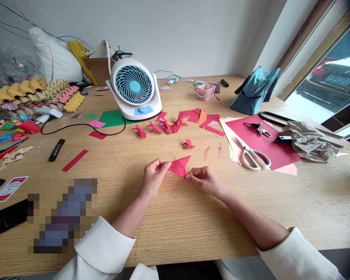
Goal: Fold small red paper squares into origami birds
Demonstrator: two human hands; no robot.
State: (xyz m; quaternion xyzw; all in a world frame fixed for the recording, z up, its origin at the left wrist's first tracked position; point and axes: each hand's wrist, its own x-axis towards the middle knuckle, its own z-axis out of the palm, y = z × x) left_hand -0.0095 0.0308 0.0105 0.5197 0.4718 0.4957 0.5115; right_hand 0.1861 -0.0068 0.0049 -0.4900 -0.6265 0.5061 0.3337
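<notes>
Between my two hands is a folded piece of red paper [179, 166], roughly triangular, held just above the wooden table. My left hand [156, 174] pinches its left corner between thumb and fingers. Its lower right corner is pinched by my right hand [203, 179], with the fingers curled under. Just beyond the paper sits a small folded red figure [188, 144]. Several more red folded figures [165, 126] stand in a group farther back, in front of the fan.
A white fan [134, 87] stands behind the figures. Scissors [255, 157] and keys lie on red sheets [268, 136] to the right, near a grey cloth [312, 140]. A black marker [57, 150] and red strip [75, 160] lie left.
</notes>
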